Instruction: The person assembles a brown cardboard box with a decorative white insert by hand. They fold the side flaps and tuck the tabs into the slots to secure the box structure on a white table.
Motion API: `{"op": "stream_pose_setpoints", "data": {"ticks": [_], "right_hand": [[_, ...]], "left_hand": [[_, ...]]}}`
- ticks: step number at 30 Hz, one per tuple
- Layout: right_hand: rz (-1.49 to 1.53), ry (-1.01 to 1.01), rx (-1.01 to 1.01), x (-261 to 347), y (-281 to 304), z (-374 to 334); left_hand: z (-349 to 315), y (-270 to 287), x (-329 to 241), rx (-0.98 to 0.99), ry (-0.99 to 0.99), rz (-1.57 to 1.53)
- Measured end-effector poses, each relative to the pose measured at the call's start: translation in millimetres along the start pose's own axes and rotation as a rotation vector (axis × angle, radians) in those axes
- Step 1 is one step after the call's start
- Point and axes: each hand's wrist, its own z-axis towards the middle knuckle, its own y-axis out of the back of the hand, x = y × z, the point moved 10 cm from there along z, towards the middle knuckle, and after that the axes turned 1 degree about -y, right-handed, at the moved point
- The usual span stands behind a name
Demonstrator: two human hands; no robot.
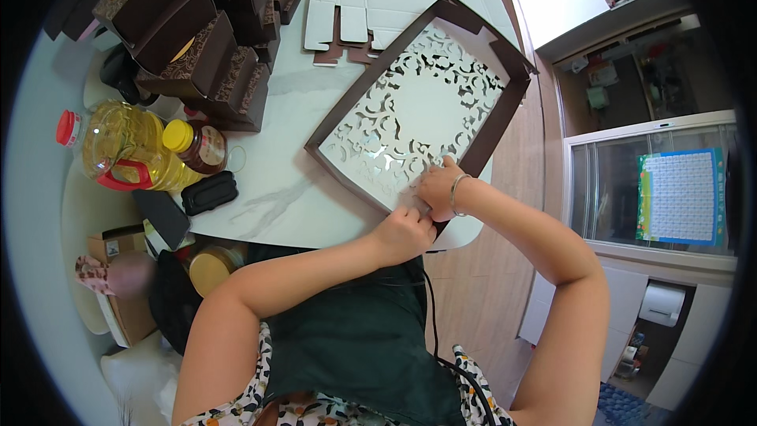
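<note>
A cardboard box lid point(430, 102) lies tilted on the marble-look table, its white inside up and a scrolling cut-out pattern through its panel. Dark brown walls stand around it, and the far corners look partly unjoined. At the near corner, my left hand point(404, 233) pinches the wall with curled fingers. Just right of it, my right hand point(443, 189), with a bangle point(457, 193) on the wrist, reaches inside that same corner, fingers bent on the cardboard. The fingertips of both hands are partly hidden.
Flat cardboard blanks point(339, 12) lie at the table's far side. Stacked brown patterned boxes point(197, 55) rise at the left. Nearer stand an oil jug point(118, 142) and a yellow-lidded jar point(203, 150), with a black case point(210, 193) and a phone point(163, 217) close by.
</note>
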Motion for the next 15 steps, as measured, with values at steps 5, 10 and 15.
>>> {"op": "stream_pose_setpoints", "data": {"ticks": [5, 10, 15], "right_hand": [[-0.027, -0.034, 0.025, 3.8, 6.9, 4.2], [0.052, -0.127, 0.037, -4.7, 2.8, 8.5], [0.128, -0.243, 0.057, -14.6, 1.3, 6.9]], "left_hand": [[-0.2, 3.0, 7.5, 0.046, 0.033, -0.001], [-3.6, -1.2, 14.7, 0.064, 0.110, -0.044], [-6.7, -1.7, 18.3, 0.075, 0.161, -0.099]]}}
